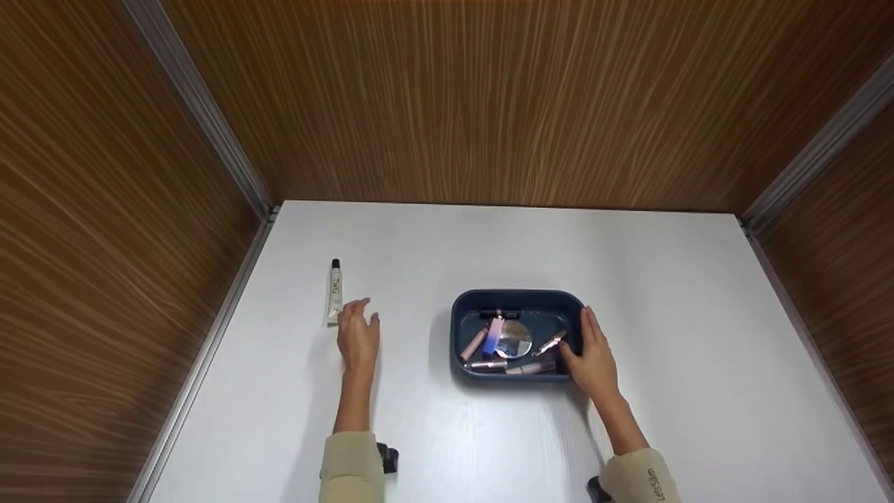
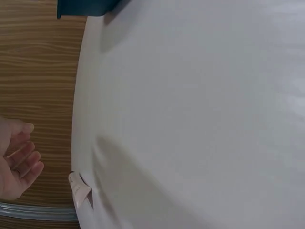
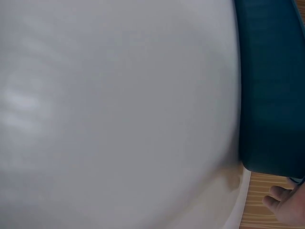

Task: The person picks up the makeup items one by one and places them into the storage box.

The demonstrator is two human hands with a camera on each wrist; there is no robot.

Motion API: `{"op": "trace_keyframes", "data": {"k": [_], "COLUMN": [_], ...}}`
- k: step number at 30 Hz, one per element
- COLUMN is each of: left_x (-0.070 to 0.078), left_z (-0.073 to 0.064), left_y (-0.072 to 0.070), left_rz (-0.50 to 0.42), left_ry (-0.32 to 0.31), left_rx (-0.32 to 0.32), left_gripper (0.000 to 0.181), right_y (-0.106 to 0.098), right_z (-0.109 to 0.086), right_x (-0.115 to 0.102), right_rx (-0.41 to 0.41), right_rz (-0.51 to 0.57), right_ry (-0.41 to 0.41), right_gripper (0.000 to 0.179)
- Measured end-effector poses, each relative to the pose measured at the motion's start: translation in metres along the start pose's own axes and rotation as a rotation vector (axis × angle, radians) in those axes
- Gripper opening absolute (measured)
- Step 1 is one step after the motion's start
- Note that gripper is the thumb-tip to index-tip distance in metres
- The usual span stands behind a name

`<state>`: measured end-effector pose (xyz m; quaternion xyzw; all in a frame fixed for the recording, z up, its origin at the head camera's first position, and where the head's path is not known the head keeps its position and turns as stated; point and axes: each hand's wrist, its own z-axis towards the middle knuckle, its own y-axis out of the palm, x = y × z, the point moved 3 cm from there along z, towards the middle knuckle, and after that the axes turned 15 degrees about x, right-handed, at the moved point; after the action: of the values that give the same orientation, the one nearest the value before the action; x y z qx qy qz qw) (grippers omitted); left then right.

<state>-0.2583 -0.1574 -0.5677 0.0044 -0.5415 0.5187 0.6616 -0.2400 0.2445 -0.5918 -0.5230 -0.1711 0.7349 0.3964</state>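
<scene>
A white tube (image 1: 335, 288) with a black cap and the letters TWG lies on the left of the table. My left hand (image 1: 358, 339) hovers over its lower end, fingers loosely bent and holding nothing; the left wrist view also shows the tube (image 2: 80, 190) beside the fingers. To the right is a dark blue box (image 1: 482, 293), open at the top. My right hand (image 1: 594, 360) grips its right wall, thumb over the rim and fingers along the outside. Inside lie a round mirror (image 1: 518, 338), a pink-and-blue stick (image 1: 493, 337), a shiny lipstick-like tube (image 1: 552, 342) and several other slim cosmetics.
The white table (image 1: 419, 433) carries the box and the tube. Wood-grain panels (image 1: 454, 105) stand behind it and at both sides, with metal strips (image 1: 209, 105) at the corners.
</scene>
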Motion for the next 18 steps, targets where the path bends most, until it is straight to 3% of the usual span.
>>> {"op": "trace_keyframes", "data": {"k": [7, 18], "left_x": [-0.016, -0.033], "left_z": [0.015, 0.041], "left_y": [0.000, 0.001], "left_rz": [0.036, 0.158], "left_ry": [0.011, 0.024], "left_rx": [0.040, 0.052], "left_gripper": [0.032, 0.035], "right_y": [-0.001, -0.002], "right_z": [0.000, -0.001], "right_x": [0.001, 0.000], "right_rx": [0.007, -0.022], "right_rz": [0.002, -0.018], "right_ry": [0.005, 0.024], "right_gripper": [0.074, 0.075]}}
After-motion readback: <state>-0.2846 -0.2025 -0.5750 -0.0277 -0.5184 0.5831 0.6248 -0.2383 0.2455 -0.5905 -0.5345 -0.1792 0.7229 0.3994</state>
